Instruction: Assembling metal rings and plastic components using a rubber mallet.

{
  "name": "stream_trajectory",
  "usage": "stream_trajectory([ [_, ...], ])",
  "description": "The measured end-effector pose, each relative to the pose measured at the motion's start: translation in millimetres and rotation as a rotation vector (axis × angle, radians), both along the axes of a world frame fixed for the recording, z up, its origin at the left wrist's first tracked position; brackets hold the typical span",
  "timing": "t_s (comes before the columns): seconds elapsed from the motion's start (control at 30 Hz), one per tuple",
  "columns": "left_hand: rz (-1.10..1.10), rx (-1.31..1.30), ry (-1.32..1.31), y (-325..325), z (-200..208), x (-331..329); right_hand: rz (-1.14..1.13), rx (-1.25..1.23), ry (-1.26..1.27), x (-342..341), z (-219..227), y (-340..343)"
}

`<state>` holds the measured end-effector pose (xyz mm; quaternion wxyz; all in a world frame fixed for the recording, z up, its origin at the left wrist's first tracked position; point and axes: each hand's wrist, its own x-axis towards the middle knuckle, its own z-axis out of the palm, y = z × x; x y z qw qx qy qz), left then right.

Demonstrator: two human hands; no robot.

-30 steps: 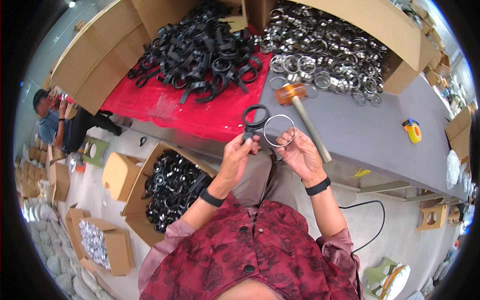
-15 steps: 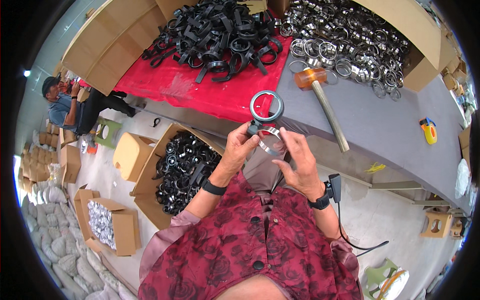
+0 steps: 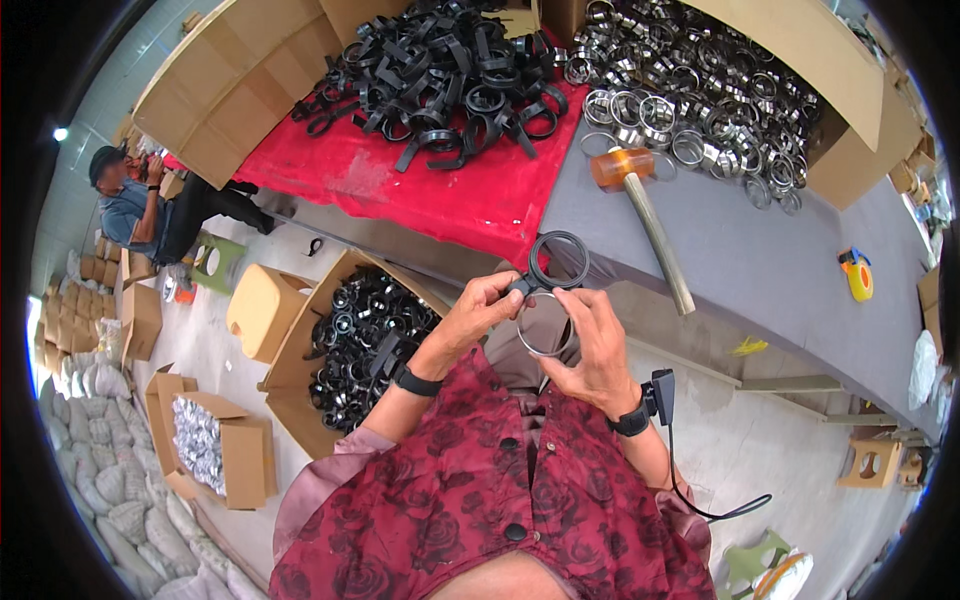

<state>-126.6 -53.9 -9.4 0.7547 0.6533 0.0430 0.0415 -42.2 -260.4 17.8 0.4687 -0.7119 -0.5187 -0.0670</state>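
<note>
Gripping black ring [image 3: 534,263] in left hand [image 3: 485,307], silver ring [image 3: 540,353] in right hand [image 3: 597,355], off near edge of worktop [image 3: 740,270]. Just turned silver ring face-on; seemingly still unjoined.

Ring [image 3: 538,352] before table [image 3: 760,265]; mallet [image 3: 650,226] on table, ring heap [image 3: 715,110] behind, cloth [image 3: 400,200] left.

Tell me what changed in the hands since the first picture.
The shiny metal ring went from the right of the round black tabbed ring to its near side, toward the person. The left hand still holds the black ring; the right hand still touches the metal one. The orange-headed, wooden-handled mallet stayed on the grey table.
</note>
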Motion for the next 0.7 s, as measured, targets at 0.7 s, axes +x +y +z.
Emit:
stream_trajectory([
  [0.7,0.109,-0.388,-0.187,11.2,-49.7,-9.5,-0.065,0.204,0.083,-17.4,17.8,29.4],
])
